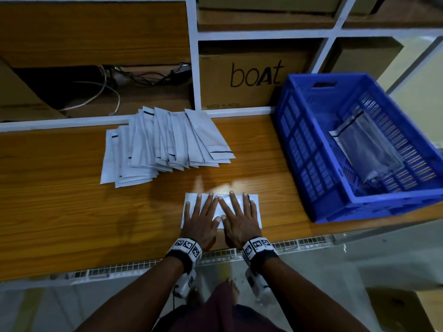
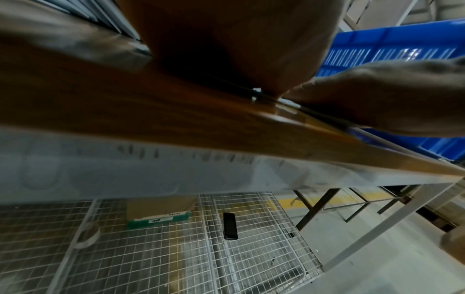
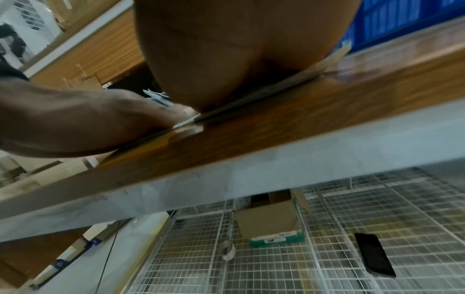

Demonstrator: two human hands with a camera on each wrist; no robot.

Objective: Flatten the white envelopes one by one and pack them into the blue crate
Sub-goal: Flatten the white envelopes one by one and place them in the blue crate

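One white envelope (image 1: 255, 207) lies flat on the wooden table (image 1: 60, 212) near its front edge. Both my hands lie side by side on top of it. My left hand (image 1: 202, 216) presses its left half with straight, spread fingers. My right hand (image 1: 237, 218) presses its right half the same way. A fanned pile of white envelopes (image 1: 165, 144) sits further back to the left. The blue crate (image 1: 354, 207) stands at the right with one envelope (image 1: 366, 144) inside. In the wrist views each palm hides the fingers, and the envelope's thin edge (image 3: 186, 124) shows under the hands.
A shelf unit stands behind the table with a cardboard box marked "boAt" (image 1: 254, 75) and loose cables (image 1: 107, 87). Under the table a wire-mesh shelf (image 2: 151, 258) carries a phone (image 2: 230, 228), a small box (image 2: 158, 214) and a tape roll (image 2: 87, 237).
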